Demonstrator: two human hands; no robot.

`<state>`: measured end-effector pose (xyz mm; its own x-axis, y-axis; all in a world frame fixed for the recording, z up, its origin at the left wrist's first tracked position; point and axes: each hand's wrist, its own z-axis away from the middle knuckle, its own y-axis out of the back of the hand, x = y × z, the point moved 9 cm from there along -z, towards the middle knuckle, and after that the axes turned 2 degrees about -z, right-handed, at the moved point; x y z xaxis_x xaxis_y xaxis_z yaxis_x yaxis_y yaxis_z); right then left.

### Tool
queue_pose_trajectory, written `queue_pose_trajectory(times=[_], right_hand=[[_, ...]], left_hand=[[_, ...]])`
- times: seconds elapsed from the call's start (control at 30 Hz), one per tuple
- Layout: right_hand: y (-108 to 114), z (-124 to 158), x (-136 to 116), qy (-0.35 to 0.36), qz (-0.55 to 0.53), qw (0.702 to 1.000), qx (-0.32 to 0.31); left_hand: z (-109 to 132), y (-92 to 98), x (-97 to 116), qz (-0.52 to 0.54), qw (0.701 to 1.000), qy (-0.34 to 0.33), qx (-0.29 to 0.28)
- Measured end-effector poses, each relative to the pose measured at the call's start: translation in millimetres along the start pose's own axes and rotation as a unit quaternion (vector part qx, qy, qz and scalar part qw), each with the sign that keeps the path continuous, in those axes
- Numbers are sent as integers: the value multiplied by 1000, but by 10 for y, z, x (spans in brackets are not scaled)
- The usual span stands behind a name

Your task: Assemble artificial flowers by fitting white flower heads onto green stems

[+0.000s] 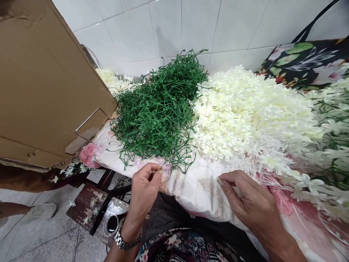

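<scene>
Two hands showed: the left hand (144, 185) at 6 o'clock and the right hand (245, 200) at 5 o'clock. There was one wristwatch (124, 242), one heap of green stems (160, 109) at 12 o'clock, one large heap of white artificial flowers (245, 112) at 2 o'clock, one cardboard box (40, 83) at 10 o'clock, one floral bag (305, 62) and one shoe (40, 211).

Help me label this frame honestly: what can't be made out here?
Head view.
What the left hand pinches: hidden by its fingers.
Whether the right hand grips anything: palm down on the cloth.
Cardboard box: cut off by the left edge.
Floral bag: cut by the right edge.
</scene>
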<state>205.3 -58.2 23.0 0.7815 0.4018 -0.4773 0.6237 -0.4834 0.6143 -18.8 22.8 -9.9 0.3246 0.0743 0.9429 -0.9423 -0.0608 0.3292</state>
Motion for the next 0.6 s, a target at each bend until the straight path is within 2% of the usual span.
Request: queue_pose_trajectory(times=[0.13, 0.23, 0.37, 0.5, 0.6], right_hand=[[-13, 19, 34, -9, -7, 1000, -8], [-12, 28, 60, -30, -32, 999, -24], [70, 31, 77, -106, -114, 987, -25], [119, 34, -2, -158, -196, 967, -28], [94, 67, -38, -180, -235, 955, -35]], left_hand=[[143, 147, 35, -14, 999, -32, -11], [277, 111, 116, 33, 996, -68, -35], [416, -187, 88, 140, 984, -49, -99], [522, -565, -51, 232, 957, 43, -167], [578, -719, -103, 257, 944, 92, -188]])
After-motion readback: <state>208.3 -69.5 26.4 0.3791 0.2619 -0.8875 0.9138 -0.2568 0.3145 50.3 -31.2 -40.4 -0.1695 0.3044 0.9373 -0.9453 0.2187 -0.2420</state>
